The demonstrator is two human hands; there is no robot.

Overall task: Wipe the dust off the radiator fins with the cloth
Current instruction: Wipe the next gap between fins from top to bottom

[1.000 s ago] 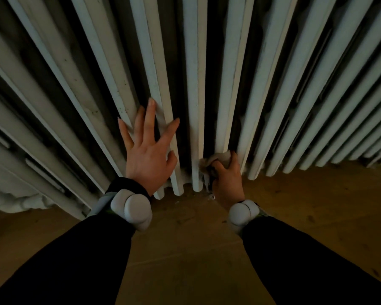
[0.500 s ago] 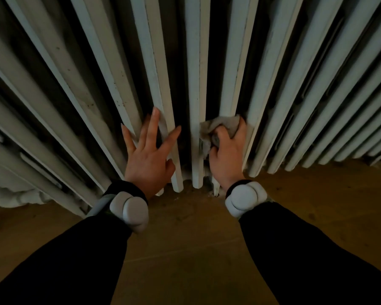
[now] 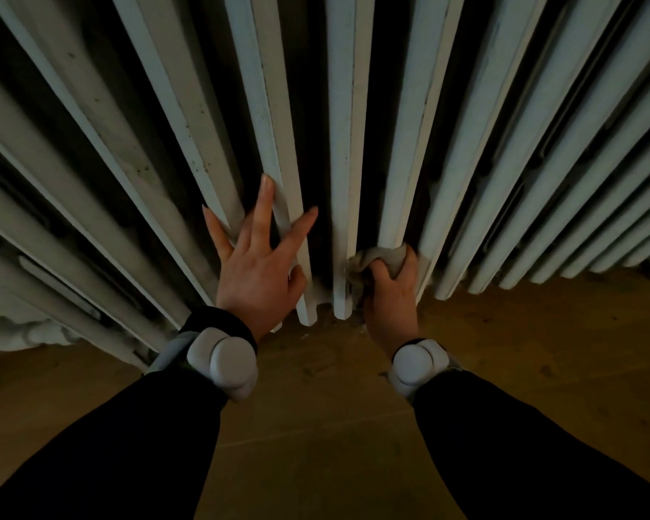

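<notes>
Cloth [image 3: 381, 258] against fin [image 3: 398, 174] — right of left hand [image 3: 258, 262]

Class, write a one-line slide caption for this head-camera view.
Wiping dust: right hand grips cloth at the base of a radiator fin; left hand rests on neighbouring fins.

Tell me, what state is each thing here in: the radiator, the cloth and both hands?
radiator: upright, pale paint, dark specks on some fins.
cloth: bunched up, pressed against a fin near its foot.
right hand: grips the cloth.
left hand: open, fingers spread on the fins.
</notes>
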